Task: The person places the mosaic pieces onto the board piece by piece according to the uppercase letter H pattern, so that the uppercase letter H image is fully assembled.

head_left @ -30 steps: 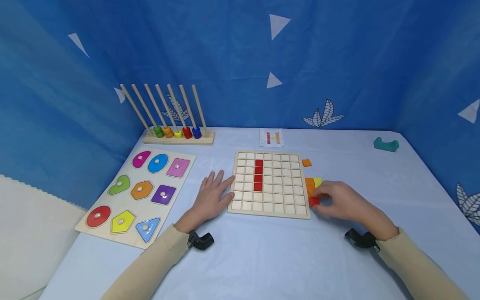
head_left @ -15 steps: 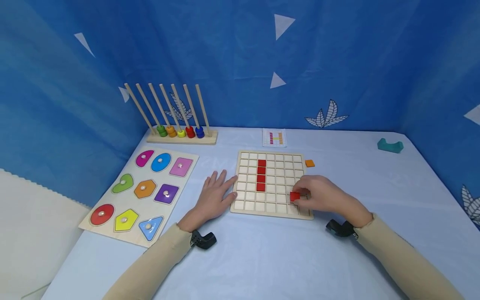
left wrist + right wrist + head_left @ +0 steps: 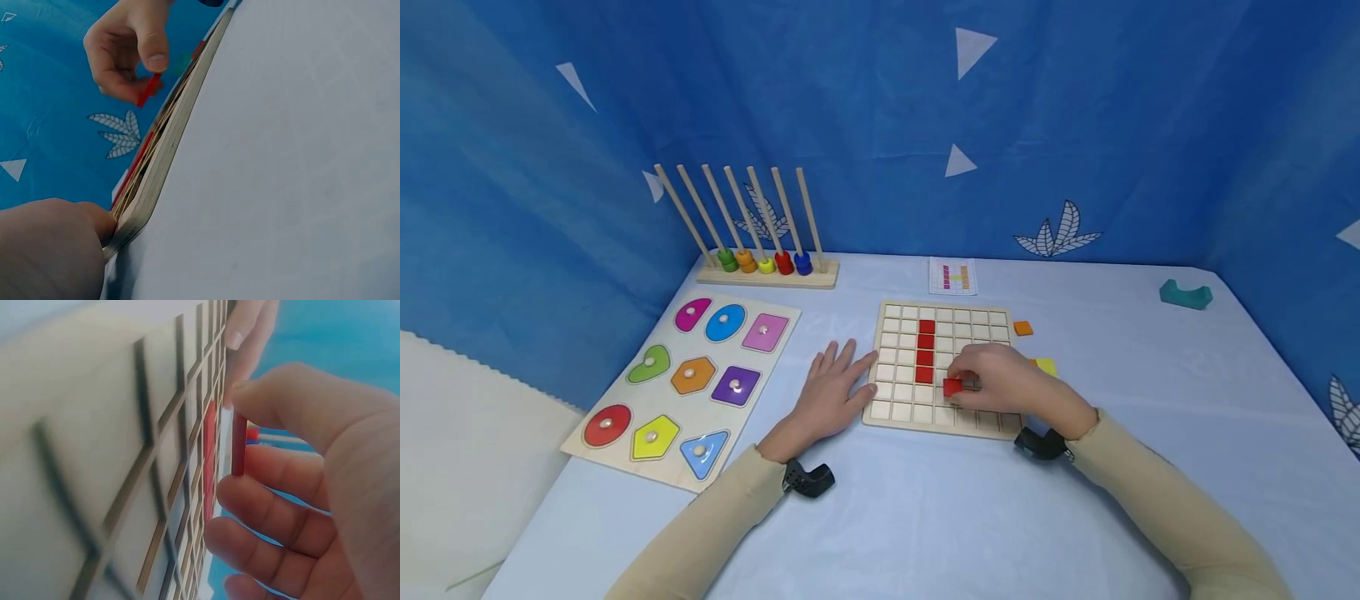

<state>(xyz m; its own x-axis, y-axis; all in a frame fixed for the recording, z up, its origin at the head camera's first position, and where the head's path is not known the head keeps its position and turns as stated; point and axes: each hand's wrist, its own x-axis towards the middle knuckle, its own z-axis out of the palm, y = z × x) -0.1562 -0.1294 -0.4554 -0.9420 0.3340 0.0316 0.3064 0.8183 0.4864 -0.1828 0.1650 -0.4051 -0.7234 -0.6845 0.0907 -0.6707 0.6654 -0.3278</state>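
My right hand (image 3: 1000, 379) pinches a red square tile (image 3: 952, 387) between thumb and fingers, over the lower middle of a wooden grid board (image 3: 891, 392). The right wrist view shows this tile (image 3: 239, 442) edge-on, apart from the board. Several red tiles (image 3: 926, 342) form an upright column in the board's cells, left of the held one. My left hand (image 3: 831, 398) lies with fingers spread at the board's left edge, thumb and index touching it. In the left wrist view, part of the left hand (image 3: 56, 244) shows at the board's corner.
Right of the board lie an orange tile (image 3: 1023, 328) and a yellow tile (image 3: 1046, 366), partly behind my right hand. A pattern card (image 3: 953, 276) lies behind the board. Leftward are a shape puzzle (image 3: 681, 421) and a peg rack (image 3: 767, 277). A teal piece (image 3: 1185, 296) sits far right.
My right hand has picked up a red tile from the board's right side and carried it left over the grid. My left hand has stayed at the board's edge.
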